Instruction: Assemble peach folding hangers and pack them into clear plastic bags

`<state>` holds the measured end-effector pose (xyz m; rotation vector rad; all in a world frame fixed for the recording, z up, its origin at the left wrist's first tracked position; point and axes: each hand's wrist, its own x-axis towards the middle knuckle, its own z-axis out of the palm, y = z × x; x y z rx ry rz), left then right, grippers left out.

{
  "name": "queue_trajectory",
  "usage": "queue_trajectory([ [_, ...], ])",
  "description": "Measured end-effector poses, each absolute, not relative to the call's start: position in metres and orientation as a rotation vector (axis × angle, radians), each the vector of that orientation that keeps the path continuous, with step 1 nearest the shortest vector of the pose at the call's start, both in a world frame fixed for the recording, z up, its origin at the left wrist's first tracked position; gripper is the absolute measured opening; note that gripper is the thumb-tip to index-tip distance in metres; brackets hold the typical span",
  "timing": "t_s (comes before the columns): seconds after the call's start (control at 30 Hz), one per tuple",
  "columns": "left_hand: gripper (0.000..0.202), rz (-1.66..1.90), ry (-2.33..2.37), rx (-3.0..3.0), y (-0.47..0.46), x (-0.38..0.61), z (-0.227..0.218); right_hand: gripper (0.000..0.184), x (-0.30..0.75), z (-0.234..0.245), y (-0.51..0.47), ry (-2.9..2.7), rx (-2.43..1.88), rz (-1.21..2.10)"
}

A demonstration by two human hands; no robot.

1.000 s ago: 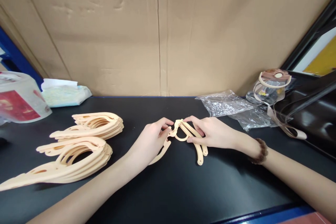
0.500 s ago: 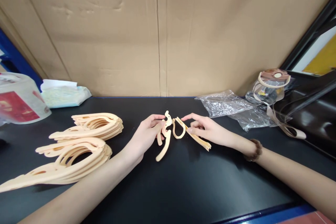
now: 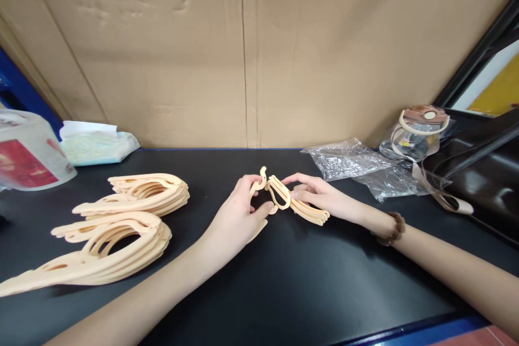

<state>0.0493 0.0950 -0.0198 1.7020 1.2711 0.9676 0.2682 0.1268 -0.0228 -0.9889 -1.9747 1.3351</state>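
Near the middle of the table, my left hand (image 3: 239, 211) is closed around a beige folding hanger (image 3: 263, 174); its curved tip sticks up past my fingers, and an arm of it shows below my hand. Facing it, my right hand (image 3: 318, 194) grips a small bundle of beige folded hangers (image 3: 311, 213), with several arm ends side by side pointing toward the lower right. A loop-shaped beige part (image 3: 286, 203) lies between the two hands, close to my left thumb. My fingers hide how the parts meet there.
At the left lie two stacks of beige hangers (image 3: 158, 227). Behind them are a tissue pack (image 3: 99, 146) and a white-and-red tub (image 3: 36, 151). Clear plastic bags (image 3: 348, 159) and a strapped bottle (image 3: 424, 130) stand back right. A cardboard wall (image 3: 194, 54) closes off the table's rear.
My left hand has rotated and shifted right, bringing its hanger up close to the bundle. The bundle in my right hand has turned, so several arm ends now show.
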Motion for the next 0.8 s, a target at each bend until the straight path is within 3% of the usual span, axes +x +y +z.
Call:
queue_trajectory([
  [0.2,0.021,0.822,1.271,2.217,0.088,0.050,-0.023,0.035,0.266,-0.024,0.124,-2.017,-0.970,1.304],
  [0.33,0.007,0.809,1.274,2.247,0.091,0.052,-0.026,0.033,0.264,-0.024,0.122,-2.109,-0.959,1.195],
  [0.53,0.018,0.869,1.234,2.192,0.097,0.049,-0.026,0.034,0.266,-0.025,0.123,-2.244,-0.945,1.031],
  [0.8,0.012,0.917,1.252,2.087,0.098,0.048,-0.025,0.040,0.266,-0.022,0.121,-2.314,-0.966,0.981],
])
